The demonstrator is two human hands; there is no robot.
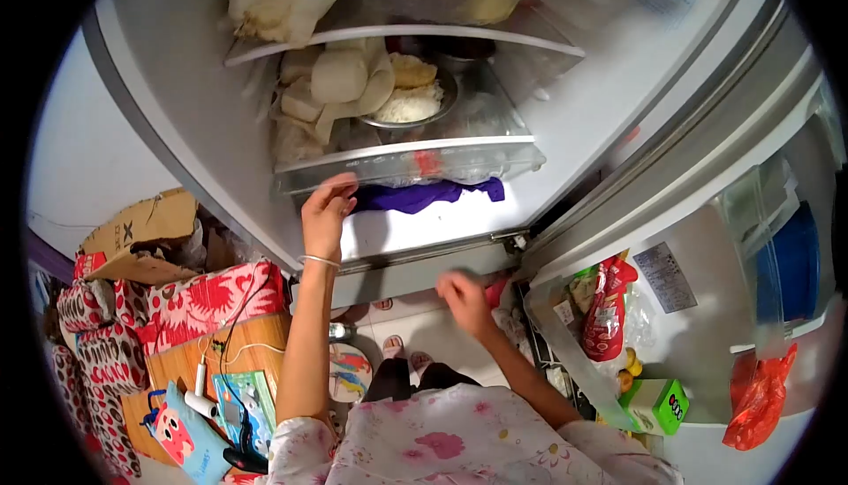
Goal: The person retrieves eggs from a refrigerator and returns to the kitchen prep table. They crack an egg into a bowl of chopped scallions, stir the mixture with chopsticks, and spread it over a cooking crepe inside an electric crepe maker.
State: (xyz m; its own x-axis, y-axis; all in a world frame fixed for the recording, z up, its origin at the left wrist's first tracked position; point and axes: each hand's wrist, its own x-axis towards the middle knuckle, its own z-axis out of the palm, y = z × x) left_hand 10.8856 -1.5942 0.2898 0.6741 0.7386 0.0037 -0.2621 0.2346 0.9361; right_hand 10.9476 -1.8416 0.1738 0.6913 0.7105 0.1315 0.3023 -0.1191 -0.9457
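Note:
My left hand (327, 211) is raised at the lower left of the open fridge, beside the front of a clear drawer (309, 176). Its fingers are bent with the thumb apart, and nothing shows between them; whether the fingertips touch the drawer I cannot tell. A crumpled purple cloth (415, 196) lies on the white fridge floor (424, 227) below the drawer, just right of that hand. Lower down, in front of the fridge, my right hand (466, 301) is curled into a loose fist, slightly blurred, with nothing visible in it.
Above, a shelf holds a metal bowl of white food (415, 107) and a white roll (339, 76). The open door (707, 308) at right carries a red pouch (609, 313), a green-and-white box (655, 405) and a red bag (761, 397). A wooden table (159, 363) stands at left.

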